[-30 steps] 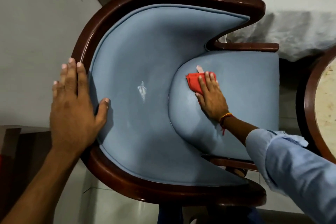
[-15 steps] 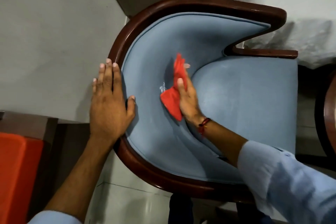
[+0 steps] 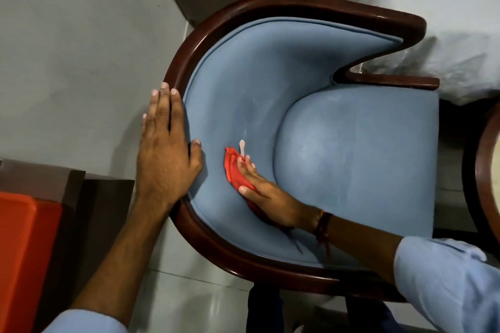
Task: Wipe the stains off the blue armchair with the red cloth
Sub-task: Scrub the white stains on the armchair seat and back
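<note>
Seen from above, the blue armchair point(image 3: 351, 159) has a curved dark wooden frame around its padded backrest and seat. A small white stain point(image 3: 242, 146) shows on the inner backrest, with a fainter smear above it. My right hand point(image 3: 266, 197) presses the red cloth point(image 3: 234, 170) flat against the backrest just below and left of the stain. My left hand point(image 3: 165, 149) lies flat on the wooden rim at the chair's back, thumb hooked over the blue padding.
An orange seat point(image 3: 27, 259) and a dark wooden piece point(image 3: 89, 197) stand at the lower left. A white draped cloth point(image 3: 438, 35) lies beyond the chair's arm at upper right. A round table edge point(image 3: 484, 170) is at far right. Grey floor surrounds the chair.
My right hand moved the red cloth from the seat up onto the inner backrest, then swept it down across the stain. The white stain has shrunk. My left hand stayed on the rim.
</note>
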